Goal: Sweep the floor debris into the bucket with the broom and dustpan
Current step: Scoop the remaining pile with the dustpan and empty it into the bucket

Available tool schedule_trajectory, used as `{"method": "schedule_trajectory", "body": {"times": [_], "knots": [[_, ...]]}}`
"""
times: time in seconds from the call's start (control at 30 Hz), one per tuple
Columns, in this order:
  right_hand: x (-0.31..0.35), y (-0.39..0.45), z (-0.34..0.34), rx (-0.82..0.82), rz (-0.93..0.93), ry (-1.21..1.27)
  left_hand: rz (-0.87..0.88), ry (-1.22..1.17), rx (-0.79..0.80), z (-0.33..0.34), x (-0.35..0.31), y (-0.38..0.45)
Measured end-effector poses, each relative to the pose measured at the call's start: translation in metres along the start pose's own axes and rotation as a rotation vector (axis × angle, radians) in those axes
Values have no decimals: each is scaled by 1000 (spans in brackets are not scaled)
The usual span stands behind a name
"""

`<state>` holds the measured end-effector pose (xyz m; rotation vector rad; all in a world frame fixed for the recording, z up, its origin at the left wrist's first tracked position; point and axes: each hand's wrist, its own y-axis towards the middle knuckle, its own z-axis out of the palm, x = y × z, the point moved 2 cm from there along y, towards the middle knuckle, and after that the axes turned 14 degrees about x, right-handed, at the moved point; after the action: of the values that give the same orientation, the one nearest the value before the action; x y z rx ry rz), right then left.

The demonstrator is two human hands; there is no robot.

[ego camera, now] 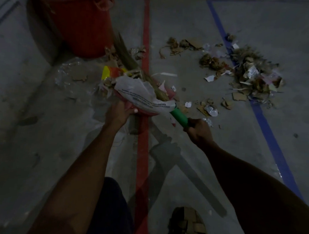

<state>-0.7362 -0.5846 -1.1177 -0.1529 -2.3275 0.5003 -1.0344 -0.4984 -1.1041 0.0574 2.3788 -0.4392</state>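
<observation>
The left hand [118,113] grips the near edge of a pink dustpan [145,112], its fingers curled under and round the rim with a fingertip showing pale at the edge. The dustpan is heaped: a crumpled white plastic bag [142,95] with dark print lies across it, with cardboard scraps and a yellow-and-orange wrapper [110,72] at its far side. The right hand [199,132] is closed round the green handle of the broom [179,116], fingers wrapped fully about it, the grip just below where the green meets the straw. The broom runs up and left from that hand, over the loaded dustpan, and its straw bristles [124,54] fan out toward the base of the red bucket [78,18], which stands on the floor at upper left, near the dustpan but apart from it. Whether the bristles touch the bucket cannot be told in the dim light. A red floor line [146,61] passes beneath the dustpan, and a blue line [265,121] slants off to the right. More debris [251,76], torn cardboard, paper and bits of plastic, lies scattered on the concrete floor [301,45] between the two lines and across the blue one, well apart from the bucket. A clear plastic sheet [69,72] lies left of the dustpan.
</observation>
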Motion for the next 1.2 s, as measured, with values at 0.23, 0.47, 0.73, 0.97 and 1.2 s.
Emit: {"method": "schedule_trajectory", "body": {"times": [0.23,0.47,0.73,0.97,1.2], "knots": [[70,-25,-48,-86,-98,-28,-67,-151,-162,-34,-56,-31],[173,-77,-143,-120,-187,-48,-182,-129,-261,-131,-135,-95],[308,-188,-247,-123,-141,-29,-262,-10,-261,-276,-271,-181],[403,-249,-320,-137,-114,78,-269,32,-247,-377,-352,-230],[489,-215,-364,-78,-142,10,-307,-10,-259,-467,-375,-216]]}}
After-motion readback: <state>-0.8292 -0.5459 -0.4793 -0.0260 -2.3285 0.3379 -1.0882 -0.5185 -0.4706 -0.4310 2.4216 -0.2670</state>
